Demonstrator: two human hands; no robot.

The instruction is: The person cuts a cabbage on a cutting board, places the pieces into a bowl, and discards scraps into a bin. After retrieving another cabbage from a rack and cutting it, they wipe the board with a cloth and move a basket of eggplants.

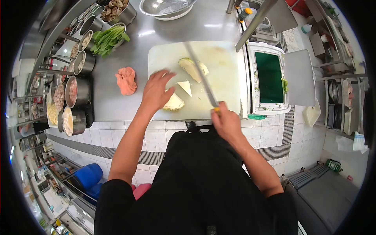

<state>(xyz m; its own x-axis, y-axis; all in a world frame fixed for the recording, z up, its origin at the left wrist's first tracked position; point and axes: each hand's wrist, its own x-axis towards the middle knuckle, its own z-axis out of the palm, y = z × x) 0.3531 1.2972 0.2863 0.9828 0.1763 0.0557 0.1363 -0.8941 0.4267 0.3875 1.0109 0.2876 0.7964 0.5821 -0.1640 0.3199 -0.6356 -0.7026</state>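
My right hand (pixel 228 123) is closed around the handle of a long kitchen knife (pixel 210 94), whose blade points up and away across the white cutting board (pixel 227 58). The blade passes over the right part of a cabbage wedge (pixel 189 69). My left hand (pixel 156 89) is over the board's left side, fingers spread and slightly blurred. Close by its thumb lies a second cabbage wedge (pixel 174 103), partly hidden by the hand. Between the two wedges rests a pale triangular cabbage piece (pixel 185 87).
A crumpled pink cloth (pixel 126 81) lies left of the board. Leafy greens (pixel 108 40) and several metal pots (pixel 83 63) line the left side. A metal bowl (pixel 166 8) stands at the back. An open bin (pixel 268 77) with a green inside adjoins the table's right end.
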